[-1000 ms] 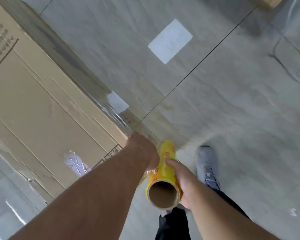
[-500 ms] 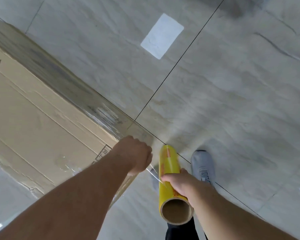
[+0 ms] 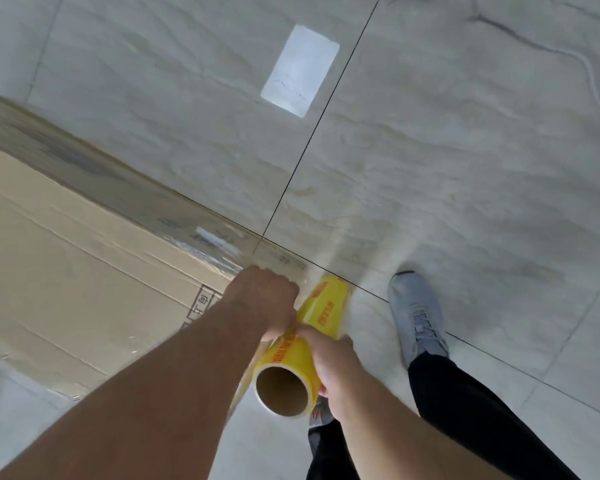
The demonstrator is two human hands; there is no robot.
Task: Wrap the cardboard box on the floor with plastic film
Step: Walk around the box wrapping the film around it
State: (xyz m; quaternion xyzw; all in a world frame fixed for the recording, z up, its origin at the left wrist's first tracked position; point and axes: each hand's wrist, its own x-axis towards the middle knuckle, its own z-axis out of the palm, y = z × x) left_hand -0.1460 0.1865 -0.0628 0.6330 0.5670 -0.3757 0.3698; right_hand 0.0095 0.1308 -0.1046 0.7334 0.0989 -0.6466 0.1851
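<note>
A large flat cardboard box lies on the floor at the left, its far side and near corner covered in shiny clear plastic film. A yellow roll of plastic film with a brown cardboard core is at the box's corner, its open end facing me. My right hand grips the roll from the right side. My left hand is closed at the box's corner, against the roll's left side, apparently on the film; the film inside the fist is hidden.
Grey marble floor tiles with dark grout lines spread to the right. A bright rectangular light patch lies on the floor ahead. My grey shoe and black trouser leg stand just right of the roll.
The view swung as I stepped around the box's corner. My hands came together again at the roll, and the roll tilted with its far end pointing up and right.
</note>
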